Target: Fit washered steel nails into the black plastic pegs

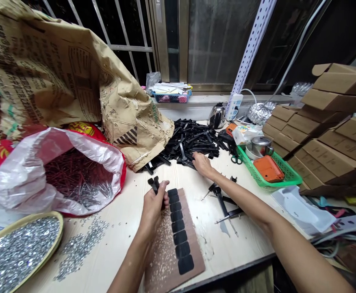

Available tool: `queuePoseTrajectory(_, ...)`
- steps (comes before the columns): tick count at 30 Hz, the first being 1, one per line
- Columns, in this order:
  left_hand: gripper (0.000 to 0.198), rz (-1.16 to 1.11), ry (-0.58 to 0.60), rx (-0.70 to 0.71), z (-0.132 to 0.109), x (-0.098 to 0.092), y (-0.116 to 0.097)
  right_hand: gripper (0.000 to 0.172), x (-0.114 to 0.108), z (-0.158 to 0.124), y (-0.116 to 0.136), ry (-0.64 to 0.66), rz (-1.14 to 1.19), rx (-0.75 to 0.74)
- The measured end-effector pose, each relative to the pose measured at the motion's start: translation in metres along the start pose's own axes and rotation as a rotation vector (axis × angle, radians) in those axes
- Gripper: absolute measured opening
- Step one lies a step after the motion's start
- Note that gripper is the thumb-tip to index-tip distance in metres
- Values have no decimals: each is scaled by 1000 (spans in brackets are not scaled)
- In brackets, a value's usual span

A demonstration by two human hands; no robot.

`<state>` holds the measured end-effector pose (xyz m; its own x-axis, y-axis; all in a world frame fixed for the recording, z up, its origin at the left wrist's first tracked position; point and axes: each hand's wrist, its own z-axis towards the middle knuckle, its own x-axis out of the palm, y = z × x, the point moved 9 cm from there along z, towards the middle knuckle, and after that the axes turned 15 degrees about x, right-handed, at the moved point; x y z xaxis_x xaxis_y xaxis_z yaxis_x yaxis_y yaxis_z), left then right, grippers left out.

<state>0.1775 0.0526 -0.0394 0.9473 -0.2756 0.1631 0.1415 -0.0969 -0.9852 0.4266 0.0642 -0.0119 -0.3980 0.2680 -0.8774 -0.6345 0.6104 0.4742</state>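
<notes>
My left hand (154, 206) is closed around a few black plastic strips (154, 183) that stick up out of the fist, just left of a brown board (178, 240) carrying a row of black pads. My right hand (201, 163) reaches forward, fingers down on the near edge of a pile of black plastic strips (193, 142); whether it grips one is hidden. A few assembled strips with metal pins (225, 205) lie on the table under my right forearm.
A white bag of long nails (74, 175) and a torn brown paper sack (59, 73) stand left. A tray of silver washers (16, 252) sits front left, loose washers beside it. A green basket (266, 171) and stacked cardboard boxes (324, 134) fill the right.
</notes>
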Motion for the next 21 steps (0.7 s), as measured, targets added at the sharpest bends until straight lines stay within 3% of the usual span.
queuePoseTrajectory(2, 36, -162, -6, -92, 0, 9, 3, 26, -2, -19, -1, -19, 20, 21)
queuePoseTrajectory(5, 25, -310, -27, -223, -1, 22, 15, 26, 4, -67, 10, 53, 198, -51)
queuePoseTrajectory(8, 16, -413, 49, -299, -3, 40, 26, 18, 13, -116, 36, 156, 385, -279)
queuePoseTrajectory(10, 10, -432, 70, -284, -2, 41, 28, 13, 18, -130, 47, 203, 364, -427)
queuePoseTrajectory(12, 7, -401, 41, -243, 1, 31, 26, 14, 22, -116, 42, 190, 199, -415)
queuePoseTrajectory(15, 21, -340, 14, -169, 2, 16, 15, 17, 18, -63, 12, 63, -101, -178)
queuePoseTrajectory(17, 26, -325, 30, -160, -1, 15, 9, 16, 16, -40, -1, 20, -179, -79)
queuePoseTrajectory(21, 19, -339, 70, -227, -9, 28, 14, 14, 22, -51, -1, 26, -181, -62)
